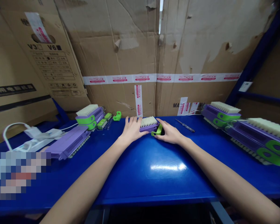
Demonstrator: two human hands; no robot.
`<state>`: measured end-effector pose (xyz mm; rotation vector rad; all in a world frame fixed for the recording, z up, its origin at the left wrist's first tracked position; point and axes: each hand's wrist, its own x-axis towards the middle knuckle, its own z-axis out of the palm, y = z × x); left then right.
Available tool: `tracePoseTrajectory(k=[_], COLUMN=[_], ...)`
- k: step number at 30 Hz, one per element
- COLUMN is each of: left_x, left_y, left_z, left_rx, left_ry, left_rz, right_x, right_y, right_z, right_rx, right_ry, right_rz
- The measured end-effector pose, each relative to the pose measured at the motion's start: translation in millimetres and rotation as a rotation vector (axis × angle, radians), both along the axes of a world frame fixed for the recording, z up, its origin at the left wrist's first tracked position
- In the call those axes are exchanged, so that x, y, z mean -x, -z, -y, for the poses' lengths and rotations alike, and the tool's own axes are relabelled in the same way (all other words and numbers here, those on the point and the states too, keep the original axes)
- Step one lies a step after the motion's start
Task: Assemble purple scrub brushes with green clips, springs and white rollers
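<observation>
Glossy blue desk (135,177), torn cardboard (121,59) behind. Purple brush (147,128), pale bristles upward: left hand (132,129) gripping its left end, right hand (170,132) pinching a curved green end piece (156,132) opposite.

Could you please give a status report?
Left hand holding brush. Right hand on green cap, brush's right end. Screwdriver lies right, out of the way.

Reaches forward with left forearm (95,175) and right forearm (219,174) bare and slanting inward. Holds the left hand (131,129) back upward, with fingers spread forward and thumb stretched inward. Curves the right hand (169,133) opposite, near but apart, with thumb and index finger aimed inward.
</observation>
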<state>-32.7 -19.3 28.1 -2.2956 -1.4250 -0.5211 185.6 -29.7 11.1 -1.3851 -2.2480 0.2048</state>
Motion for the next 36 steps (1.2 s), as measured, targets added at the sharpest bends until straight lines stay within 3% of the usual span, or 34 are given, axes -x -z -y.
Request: tracePoseTrajectory(k=[4, 11, 22, 36], left_x=[3, 8, 16, 18], left_y=[0.1, -5.1, -3.2, -2.2], left_z=[-3, -5, -12, -15], left_rx=[0.165, 0.256, 0.258, 0.246], left_ry=[-0.002, 0.097, 0.194, 0.254], left_rz=[0.053, 0.158, 0.174, 0.194], right_x=[1, -6, -11, -12], right_y=[1.7, 6.4, 10.6, 9.6], right_z=[-1, -8, -14, -14], right_rx=[-0.001, -0.008, -0.071, 0.003], right_ry=[-0.021, 0.036, -0.014, 0.011], right_rz=[-0.035, -0.076, -0.085, -0.096])
